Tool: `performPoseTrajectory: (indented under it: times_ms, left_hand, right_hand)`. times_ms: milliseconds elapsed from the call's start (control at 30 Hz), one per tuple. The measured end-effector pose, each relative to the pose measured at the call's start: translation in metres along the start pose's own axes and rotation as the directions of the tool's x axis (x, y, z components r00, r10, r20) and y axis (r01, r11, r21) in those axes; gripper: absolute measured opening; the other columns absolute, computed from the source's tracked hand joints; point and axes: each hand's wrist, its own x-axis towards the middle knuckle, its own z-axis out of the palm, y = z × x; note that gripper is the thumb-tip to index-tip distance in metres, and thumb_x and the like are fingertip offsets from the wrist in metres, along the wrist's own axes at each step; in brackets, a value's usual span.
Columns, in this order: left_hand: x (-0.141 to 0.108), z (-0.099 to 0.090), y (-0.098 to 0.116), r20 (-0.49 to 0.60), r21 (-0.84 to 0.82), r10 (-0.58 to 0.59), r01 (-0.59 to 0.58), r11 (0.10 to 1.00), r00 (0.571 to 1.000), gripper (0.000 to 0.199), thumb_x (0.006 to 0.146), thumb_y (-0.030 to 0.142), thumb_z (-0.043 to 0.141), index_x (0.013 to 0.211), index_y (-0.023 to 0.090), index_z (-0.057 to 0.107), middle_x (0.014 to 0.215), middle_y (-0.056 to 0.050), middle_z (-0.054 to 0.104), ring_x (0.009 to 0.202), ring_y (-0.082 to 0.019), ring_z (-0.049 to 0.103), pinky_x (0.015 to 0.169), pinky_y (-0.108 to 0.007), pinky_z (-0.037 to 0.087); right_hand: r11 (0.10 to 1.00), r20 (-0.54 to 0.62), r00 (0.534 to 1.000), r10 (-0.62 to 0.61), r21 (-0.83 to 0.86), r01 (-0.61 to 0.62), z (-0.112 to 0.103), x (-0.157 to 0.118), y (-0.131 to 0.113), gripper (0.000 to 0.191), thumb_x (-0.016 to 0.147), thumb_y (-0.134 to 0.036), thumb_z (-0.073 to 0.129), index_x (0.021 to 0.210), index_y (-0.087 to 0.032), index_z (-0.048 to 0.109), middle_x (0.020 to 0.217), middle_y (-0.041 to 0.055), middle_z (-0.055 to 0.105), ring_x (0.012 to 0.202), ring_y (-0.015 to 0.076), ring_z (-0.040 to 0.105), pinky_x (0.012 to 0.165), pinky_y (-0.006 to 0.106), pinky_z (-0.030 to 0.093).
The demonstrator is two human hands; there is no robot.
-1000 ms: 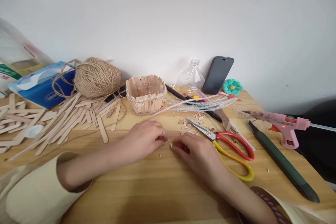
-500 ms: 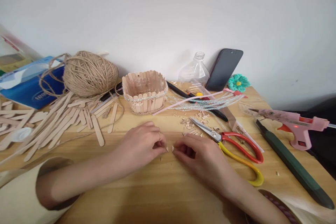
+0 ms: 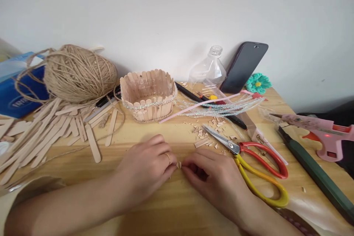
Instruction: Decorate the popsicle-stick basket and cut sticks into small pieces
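Grip partly hidden behind curled fingers. Left hand (image 3: 151, 166) pinches left chip (image 3: 177, 165); right hand (image 3: 214, 177) pinches right chip (image 3: 180, 165). Glue gun (image 3: 325, 134) cut off at right edge, tissue box (image 3: 22, 94) at left, partly behind twine (image 3: 80, 75). Chips tiny, pale, pointed, fine edges unclear; between fingertips, low over tabletop (image 3: 168, 210), nearer than basket (image 3: 152, 110).
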Motion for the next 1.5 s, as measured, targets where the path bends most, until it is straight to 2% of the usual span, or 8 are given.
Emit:
performPoseTrajectory:
  times_ms: [200,933,1267,1500]
  left_hand:
    - [-0.0010,0.0015,-0.0001,-0.045,0.008,0.034,-0.034,0.999,0.998,0.023,0.088,0.018,0.048,0.073,0.015,0.066,0.068,-0.004,0.062,0.070,-0.018,0.052,0.059,-0.028,0.044]
    - [-0.0017,0.0039,0.0009,-0.014,-0.013,0.017,-0.017,1.000,1.000,0.023,0.088,0.017,0.047,0.076,0.015,0.066,0.068,-0.005,0.061,0.071,-0.020,0.052,0.059,-0.031,0.046]
    - [0.0001,0.0005,0.0027,0.044,0.016,-0.087,0.087,0.996,0.995,0.020,0.087,0.022,0.050,0.075,0.016,0.065,0.072,-0.003,0.064,0.075,-0.020,0.054,0.061,-0.030,0.044]
    - [0.0007,-0.0001,0.0008,0.030,-0.109,-0.112,0.114,0.987,0.993,0.016,0.084,0.018,0.054,0.074,0.017,0.067,0.069,-0.002,0.065,0.073,-0.018,0.054,0.060,-0.028,0.044]
  right_hand:
    - [1.000,-0.004,1.000,-0.012,0.001,0.012,0.0008,-0.0003,0.0000,0.016,0.081,-0.012,0.055,0.071,-0.019,0.066,0.063,-0.0001,0.062,0.058,0.0124,0.055,0.052,0.021,0.040]
    - [1.000,-0.011,1.000,-0.018,-0.003,0.017,0.0013,0.0004,-0.0024,0.017,0.080,-0.012,0.056,0.068,-0.018,0.065,0.060,-0.0005,0.061,0.055,0.0119,0.054,0.051,0.021,0.039]
    - [1.000,-0.007,1.000,-0.014,0.018,0.014,0.0017,0.0022,-0.0026,0.014,0.078,-0.010,0.058,0.071,-0.018,0.067,0.061,-0.0011,0.061,0.055,0.0115,0.053,0.050,0.021,0.038]
    - [1.000,0.004,1.000,0.003,0.001,-0.003,0.0004,0.0013,-0.0024,0.013,0.077,-0.010,0.059,0.070,-0.017,0.067,0.061,-0.0013,0.061,0.054,0.0112,0.053,0.051,0.021,0.037]
